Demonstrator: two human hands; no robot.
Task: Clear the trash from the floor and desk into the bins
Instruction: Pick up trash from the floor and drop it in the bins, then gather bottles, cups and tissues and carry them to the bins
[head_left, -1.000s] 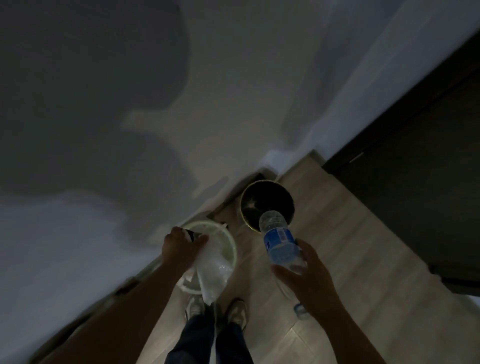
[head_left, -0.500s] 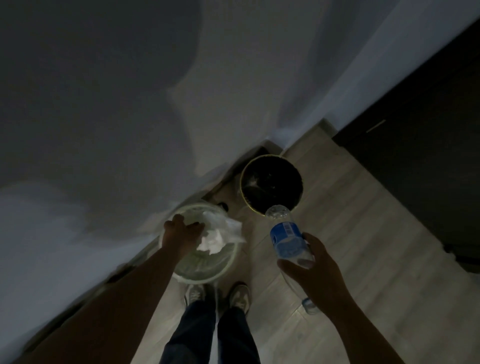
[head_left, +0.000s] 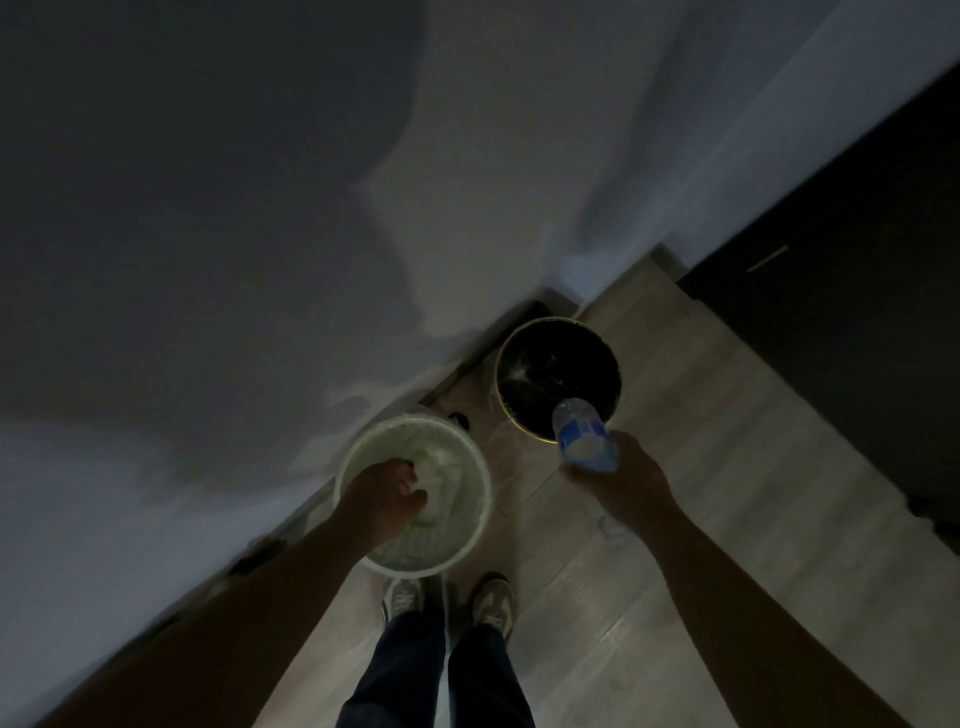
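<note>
Risk sits with the bottle (head_left: 584, 436), gripped in the right hand (head_left: 621, 480) over the black bin's (head_left: 558, 382) near rim, where it could bounce out, while the left hand (head_left: 387, 493) clutches tissue (head_left: 441, 475) inside the white bin (head_left: 413, 491).

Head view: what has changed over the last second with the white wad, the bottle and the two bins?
The left hand has pushed the crumpled white plastic wad from above the rim down into the pale round bin, and is still gripping it. The right hand has carried the clear plastic bottle with a blue label forward, its top now over the black round bin. Both bins are unmoved; the bottle is still held.
</note>
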